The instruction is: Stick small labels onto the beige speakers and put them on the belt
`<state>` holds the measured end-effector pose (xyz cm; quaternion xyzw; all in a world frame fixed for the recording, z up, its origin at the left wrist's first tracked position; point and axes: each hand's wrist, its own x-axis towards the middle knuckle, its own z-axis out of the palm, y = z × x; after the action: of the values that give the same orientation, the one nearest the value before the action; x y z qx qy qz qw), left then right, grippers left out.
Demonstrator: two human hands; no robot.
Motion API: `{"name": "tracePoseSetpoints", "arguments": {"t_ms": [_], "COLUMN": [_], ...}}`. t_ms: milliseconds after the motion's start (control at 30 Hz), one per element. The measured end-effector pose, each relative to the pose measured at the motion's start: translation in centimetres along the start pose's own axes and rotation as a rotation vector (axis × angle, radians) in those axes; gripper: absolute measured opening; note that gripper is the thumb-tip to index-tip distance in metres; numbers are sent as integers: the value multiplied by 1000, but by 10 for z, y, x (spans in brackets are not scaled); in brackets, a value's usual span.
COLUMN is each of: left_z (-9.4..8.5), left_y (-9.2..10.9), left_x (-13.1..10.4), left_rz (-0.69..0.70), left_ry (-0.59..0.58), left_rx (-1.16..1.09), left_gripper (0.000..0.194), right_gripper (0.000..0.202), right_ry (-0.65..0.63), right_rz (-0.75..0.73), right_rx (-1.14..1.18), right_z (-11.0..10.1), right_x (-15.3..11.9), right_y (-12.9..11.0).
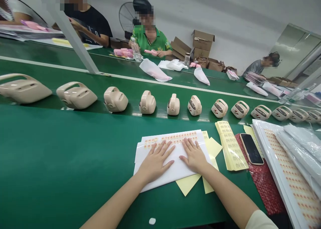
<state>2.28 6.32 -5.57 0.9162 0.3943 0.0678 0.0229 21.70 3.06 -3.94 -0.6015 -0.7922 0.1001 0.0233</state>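
Note:
Both palms rest flat on a white sticker sheet (173,155) that bears rows of small orange stickers along its far edge. My left hand (155,160) has its fingers spread, tips touching the sticker rows. My right hand (194,153) lies beside it with fingers stretched out near the same rows. Neither hand holds anything. Yellow backing papers (188,184) stick out from under the sheet. Right of it lies a stack of yellow label sheets (230,148).
Beige handled devices (147,103) stand in a row along the green line. A phone (251,148) lies on red bubble wrap (268,189). Larger sticker sheets (288,168) fill the right side. A small white piece (152,221) lies near the front edge. Co-workers sit opposite.

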Motion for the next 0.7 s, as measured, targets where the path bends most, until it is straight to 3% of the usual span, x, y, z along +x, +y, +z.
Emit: {"name": "tracePoseSetpoints", "arguments": {"t_ms": [133,233,333,433,533,700], "left_z": [-6,-11,-7,1,8,14], "left_y": [-22,-21,5,42,63,55], "left_x": [-29,-38,-28,-12,-3,-7], "left_rz": [0,-43,-200,-337,-279,-74], "left_ry": [-26,-104,-129,-82,-56,109], "left_rx": [13,26,97,164,169,169], "left_gripper": [63,69,68,52,53,54], "right_gripper": [68,70,62,54,48,48], "right_ry": [-30,-4,79,159,220,287], "right_rz": [56,120,157,155,202,131], "right_rx": [-22,-32,-31,-1,14,-34], "right_z": [-5,2,16,32,40,33], "right_x": [-15,-21,-16,-5,4,-4], "right_y": [16,16,-4,-35,-56,-56]}}
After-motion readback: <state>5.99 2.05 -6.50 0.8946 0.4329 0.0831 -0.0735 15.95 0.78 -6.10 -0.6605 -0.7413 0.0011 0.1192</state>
